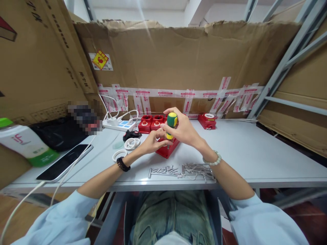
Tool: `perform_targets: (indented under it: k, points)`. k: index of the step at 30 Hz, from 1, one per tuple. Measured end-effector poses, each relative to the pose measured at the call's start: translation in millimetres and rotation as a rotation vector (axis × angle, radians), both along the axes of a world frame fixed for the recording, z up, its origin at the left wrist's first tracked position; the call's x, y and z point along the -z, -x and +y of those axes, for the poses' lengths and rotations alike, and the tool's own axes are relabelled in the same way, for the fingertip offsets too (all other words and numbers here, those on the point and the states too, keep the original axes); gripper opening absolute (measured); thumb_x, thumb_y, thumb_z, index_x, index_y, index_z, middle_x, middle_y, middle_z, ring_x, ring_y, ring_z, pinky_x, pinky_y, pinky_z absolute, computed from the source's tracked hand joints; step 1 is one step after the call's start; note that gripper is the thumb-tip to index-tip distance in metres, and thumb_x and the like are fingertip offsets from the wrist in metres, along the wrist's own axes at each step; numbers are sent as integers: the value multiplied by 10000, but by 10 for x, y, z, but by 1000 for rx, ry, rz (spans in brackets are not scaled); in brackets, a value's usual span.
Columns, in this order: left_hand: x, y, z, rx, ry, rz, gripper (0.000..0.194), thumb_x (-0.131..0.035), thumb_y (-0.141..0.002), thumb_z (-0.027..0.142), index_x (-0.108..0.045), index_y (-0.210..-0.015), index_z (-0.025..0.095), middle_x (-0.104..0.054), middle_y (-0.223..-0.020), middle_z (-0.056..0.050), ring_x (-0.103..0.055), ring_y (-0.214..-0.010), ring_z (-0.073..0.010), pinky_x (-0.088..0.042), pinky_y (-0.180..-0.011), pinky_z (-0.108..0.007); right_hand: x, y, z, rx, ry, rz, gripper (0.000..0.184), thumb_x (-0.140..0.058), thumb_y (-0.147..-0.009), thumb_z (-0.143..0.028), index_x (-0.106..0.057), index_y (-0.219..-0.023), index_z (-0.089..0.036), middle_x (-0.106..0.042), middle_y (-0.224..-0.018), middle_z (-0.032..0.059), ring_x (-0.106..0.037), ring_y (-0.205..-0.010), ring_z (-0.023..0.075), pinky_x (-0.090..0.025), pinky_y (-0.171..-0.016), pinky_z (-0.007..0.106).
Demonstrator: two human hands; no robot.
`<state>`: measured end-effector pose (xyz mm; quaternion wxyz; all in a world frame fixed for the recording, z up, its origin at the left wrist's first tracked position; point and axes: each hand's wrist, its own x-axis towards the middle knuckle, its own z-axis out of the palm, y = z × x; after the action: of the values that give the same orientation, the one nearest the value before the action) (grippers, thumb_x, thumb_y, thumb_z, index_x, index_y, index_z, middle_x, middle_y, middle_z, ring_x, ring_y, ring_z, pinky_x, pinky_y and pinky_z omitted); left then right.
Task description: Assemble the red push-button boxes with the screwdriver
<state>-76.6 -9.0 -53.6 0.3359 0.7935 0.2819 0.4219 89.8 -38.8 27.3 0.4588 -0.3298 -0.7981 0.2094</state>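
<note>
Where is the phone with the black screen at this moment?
In the head view, the phone lies at the left end of the table, right next to the white-and-green bottle.

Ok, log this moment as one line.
right hand: on green-yellow screwdriver | left hand: at its lower end | red housing: beneath screwdriver | screws: loose near table edge

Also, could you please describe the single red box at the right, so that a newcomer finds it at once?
Start from the tall cardboard wall behind the table and follow its foot to the right, past the right hand. There sits a small red box. It stands alone, away from the other red boxes, with a white ring on top.
</note>
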Motion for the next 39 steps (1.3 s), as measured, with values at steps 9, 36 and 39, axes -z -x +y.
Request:
perform_targets:
  k: [9,36,39]
  points:
    - [-51,31,-28,-17,-30,9,300,-730,-781,440,-716,-867,153,-715,-835,-49,-624,-829,-192,-484,-807,-316,35,17,16,19,-8,34,283,-649,-778,-368,-543,-977,-198,-545,-725,-39,-488,-619,113,-424,-616,275]
    - [-80,12,-106,-135,-89,76,274,-678,-817,425,-670,-888,161,-686,-841,-27,-557,-752,-154,-448,-724,-279,82,5,66,79,-26,30,300,-653,-798,-445,-552,-945,-203,-561,-702,-36,-491,-591,108,-403,-580,273]
    - [-80,20,-94,-85,-57,57,312,-663,-831,449,-673,-742,150,-664,-712,-27,-565,-730,-159,-448,-733,-288,81,8,63,78,-3,30,315,-649,-802,-461,-549,-955,-203,-575,-698,-36,-513,-589,112,-412,-588,276]
